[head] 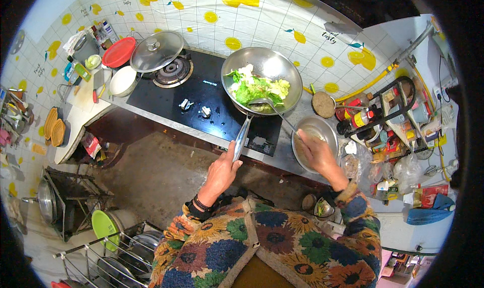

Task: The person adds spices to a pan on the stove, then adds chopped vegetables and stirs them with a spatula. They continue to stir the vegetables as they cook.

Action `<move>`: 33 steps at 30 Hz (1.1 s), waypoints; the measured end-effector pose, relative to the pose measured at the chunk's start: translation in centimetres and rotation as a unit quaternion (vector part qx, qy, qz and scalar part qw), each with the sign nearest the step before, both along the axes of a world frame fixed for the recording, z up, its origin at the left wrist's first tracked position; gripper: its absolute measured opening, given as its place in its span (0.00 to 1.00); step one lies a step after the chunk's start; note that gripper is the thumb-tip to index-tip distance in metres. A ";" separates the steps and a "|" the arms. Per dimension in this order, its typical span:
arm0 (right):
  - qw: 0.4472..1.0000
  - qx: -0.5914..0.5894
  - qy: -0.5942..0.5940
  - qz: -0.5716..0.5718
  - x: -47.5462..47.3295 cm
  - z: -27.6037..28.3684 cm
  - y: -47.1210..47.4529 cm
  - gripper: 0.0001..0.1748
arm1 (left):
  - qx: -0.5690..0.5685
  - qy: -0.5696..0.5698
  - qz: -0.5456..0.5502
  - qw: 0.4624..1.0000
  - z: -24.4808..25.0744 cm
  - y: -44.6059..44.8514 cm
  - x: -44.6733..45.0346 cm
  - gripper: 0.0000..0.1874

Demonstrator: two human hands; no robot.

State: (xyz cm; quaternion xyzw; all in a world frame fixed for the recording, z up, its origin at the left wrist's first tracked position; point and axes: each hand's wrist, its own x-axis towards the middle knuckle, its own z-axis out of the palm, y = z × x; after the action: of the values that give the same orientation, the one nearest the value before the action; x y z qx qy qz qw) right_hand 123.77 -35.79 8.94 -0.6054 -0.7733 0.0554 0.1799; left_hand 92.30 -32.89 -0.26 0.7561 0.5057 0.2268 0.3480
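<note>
My left hand (222,171) grips the metal handle (242,138) of a steel wok (262,55) on the right burner. Leafy green lettuce (247,87), some pieces pale, fills the bottom of the wok. In my right hand (317,155) is the long handle of a metal spatula (278,113); its head (261,102) lies in the near side of the greens. Below my right forearm and hand, a steel bowl (296,152) stands on the counter, its inside partly covered by the hand.
A glass lid (157,51) rests over the back of the left burner (172,72). Left of the black gas hob (162,99) are a white bowl (123,81), a red basin (119,52) and a cleaver (98,80) on a board. Bottles and a black rack (393,110) crowd the right side.
</note>
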 end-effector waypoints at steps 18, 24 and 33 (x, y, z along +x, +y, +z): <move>0.884 -0.056 0.378 -0.271 0.8 -6.5 11.3 0.28 | 0.013 -0.003 0.014 1.000 0.0 -0.5 0.1 0.36; 0.910 -0.085 0.370 -0.165 -2.2 -5.6 6.6 0.27 | 0.007 0.003 0.012 1.000 -0.2 -0.4 0.3 0.36; 0.998 0.028 0.052 -0.003 -2.1 -3.6 1.4 0.25 | 0.014 -0.018 0.008 1.000 0.0 -0.4 0.2 0.36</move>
State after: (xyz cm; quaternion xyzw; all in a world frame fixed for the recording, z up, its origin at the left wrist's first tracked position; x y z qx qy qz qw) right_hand 121.63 -34.35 5.36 -0.5988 -0.7623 0.0649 0.2367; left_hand 92.48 -33.24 -0.29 0.7525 0.5021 0.2502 0.3450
